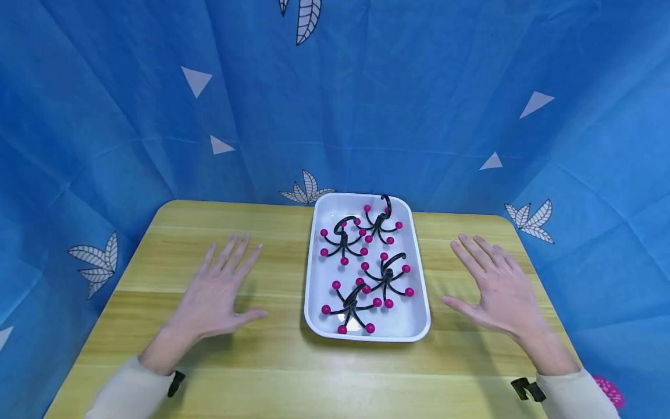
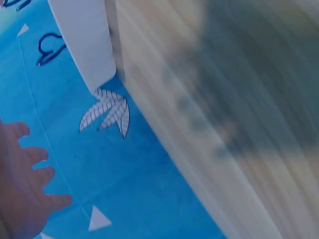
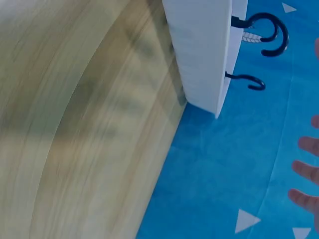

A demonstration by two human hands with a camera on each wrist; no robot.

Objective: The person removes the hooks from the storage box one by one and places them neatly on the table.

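Note:
A white rectangular tray holds several black, spider-like wire pieces, each with a curved hook on top and spread legs tipped with magenta balls. One lies at back left, and another black hooked piece is at back right. My left hand hovers left of the tray, palm down, fingers spread and holding nothing. To the tray's right, my right hand is spread likewise, also holding nothing. Neither touches the tray. In the right wrist view, black hooks rise above the tray's wall.
The tray stands on a light wooden table, close to its back edge. A blue curtain with leaf and triangle prints surrounds the back and sides. Dark clips sit by the light sleeves.

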